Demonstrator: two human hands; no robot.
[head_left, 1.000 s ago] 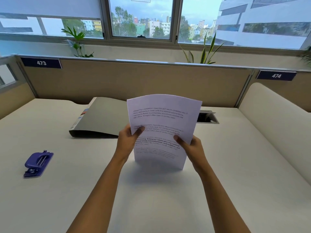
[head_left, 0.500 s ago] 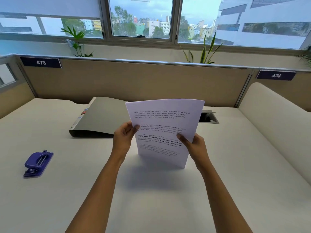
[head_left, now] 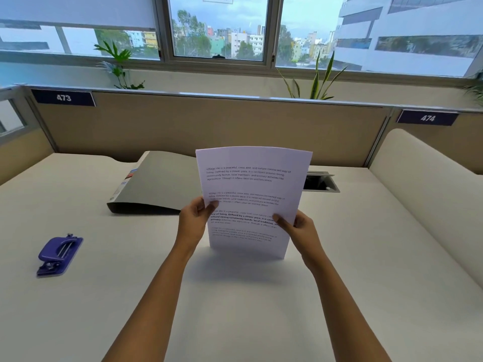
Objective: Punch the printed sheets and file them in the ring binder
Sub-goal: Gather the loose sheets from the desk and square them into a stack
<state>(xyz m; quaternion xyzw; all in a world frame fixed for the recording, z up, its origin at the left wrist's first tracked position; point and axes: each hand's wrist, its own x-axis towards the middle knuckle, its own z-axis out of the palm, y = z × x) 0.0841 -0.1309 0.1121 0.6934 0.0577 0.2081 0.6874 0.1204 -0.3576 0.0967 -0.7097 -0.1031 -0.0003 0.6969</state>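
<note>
Sheets (head_left: 252, 194) stood upright, long axis vertical, pinched by left hand (head_left: 192, 223) and right hand (head_left: 300, 227); ring binder (head_left: 156, 184) lay closed.

You see bright daylight from the wide glass window (head_left: 219, 27) ahead. A soft shadow sits on the pale cream desk (head_left: 235, 278). Edges bend outward.

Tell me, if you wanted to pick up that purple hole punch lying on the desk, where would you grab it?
Probably across its domed purple body, from above. The hole punch lies flat on the desk, well left of both hands, with open surface around it. Its long sides are free, so fingers could close over them. The left hand is nearer, but it is holding the printed sheets just now.
</note>
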